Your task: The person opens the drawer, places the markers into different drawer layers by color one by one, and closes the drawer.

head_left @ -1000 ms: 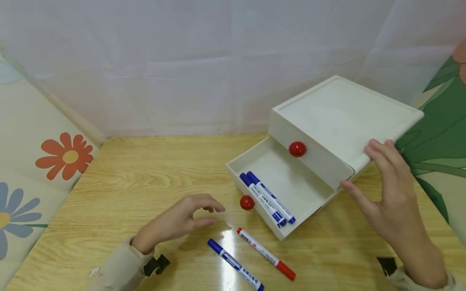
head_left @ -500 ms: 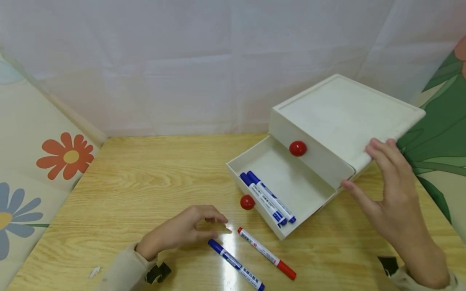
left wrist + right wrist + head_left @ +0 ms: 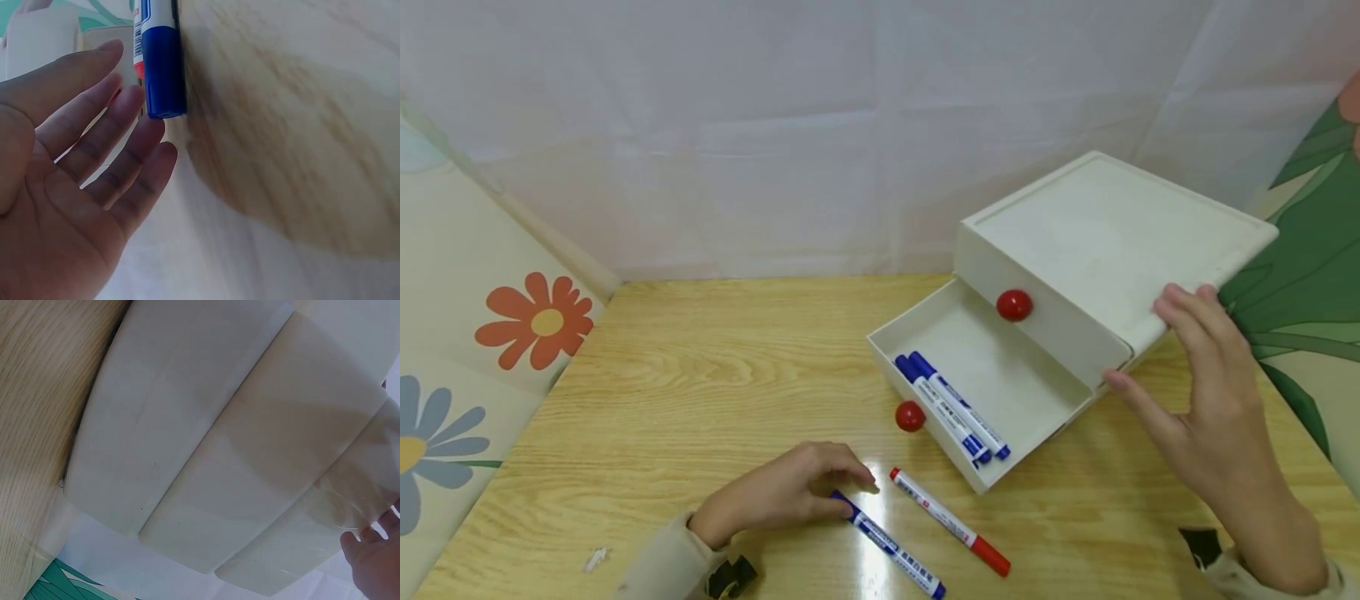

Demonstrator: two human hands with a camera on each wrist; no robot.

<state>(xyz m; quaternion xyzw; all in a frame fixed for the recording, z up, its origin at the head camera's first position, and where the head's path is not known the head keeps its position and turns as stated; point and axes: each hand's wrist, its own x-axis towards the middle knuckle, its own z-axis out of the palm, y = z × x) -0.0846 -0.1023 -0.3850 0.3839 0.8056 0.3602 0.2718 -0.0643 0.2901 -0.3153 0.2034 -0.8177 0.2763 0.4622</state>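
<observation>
My left hand [image 3: 793, 490] is low over the table, thumb right at the capped end of a blue marker [image 3: 891, 542]. In the left wrist view its fingers are spread loosely beside the marker's blue cap [image 3: 164, 75]. A red marker [image 3: 947, 523] lies just to the right. My right hand [image 3: 1221, 417] rests on the near right corner of a white drawer box [image 3: 1120, 242], fingertips on the top edge and thumb at the front corner. The lower drawer [image 3: 1037, 387] is pulled out and holds two blue markers [image 3: 951, 408].
Red round knobs stick out from the upper drawer front [image 3: 1015, 306] and the lower one. A small white scrap [image 3: 596, 559] lies on the wooden table [image 3: 722, 358] at left. A white curtain [image 3: 737, 142] hangs behind, with flower-patterned panels on both sides.
My left hand has come down and slightly right, from beside the lower drawer's knob to the blue marker's capped end. The right hand stays on the box corner.
</observation>
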